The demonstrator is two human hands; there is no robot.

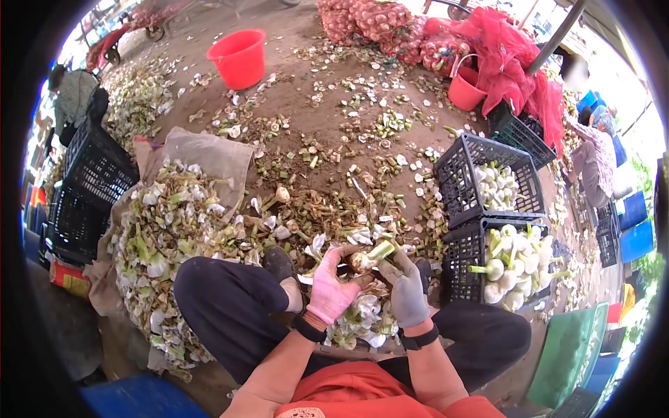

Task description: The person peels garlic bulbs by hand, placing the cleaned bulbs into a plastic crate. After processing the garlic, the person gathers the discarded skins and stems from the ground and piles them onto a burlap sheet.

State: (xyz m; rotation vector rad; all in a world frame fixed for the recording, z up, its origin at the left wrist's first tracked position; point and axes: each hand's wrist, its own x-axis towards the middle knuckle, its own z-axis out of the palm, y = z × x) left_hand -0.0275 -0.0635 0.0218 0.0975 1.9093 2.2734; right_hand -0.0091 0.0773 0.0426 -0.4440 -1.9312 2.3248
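Between my hands, above my lap, is a garlic bulb (361, 262) with brownish outer skin and a thick pale-green stem (381, 250) pointing to the right. My left hand (330, 287), in a pink and white glove, has its bare thumb and forefinger curled around the bulb's side. The fingers of my right hand (408, 291), in a grey glove, close on the stem end. Whether a small tool sits in the right hand is hidden. Loose white garlic skins (362, 317) lie below, between my legs.
At right, black crates hold trimmed garlic bulbs (512, 261) and more garlic (496, 187). A heap of peelings (164, 251) covers a cloth at left. Red buckets (238, 61), filled mesh sacks (380, 21) and stacked black crates (97, 184) stand around. Other people sit at both sides.
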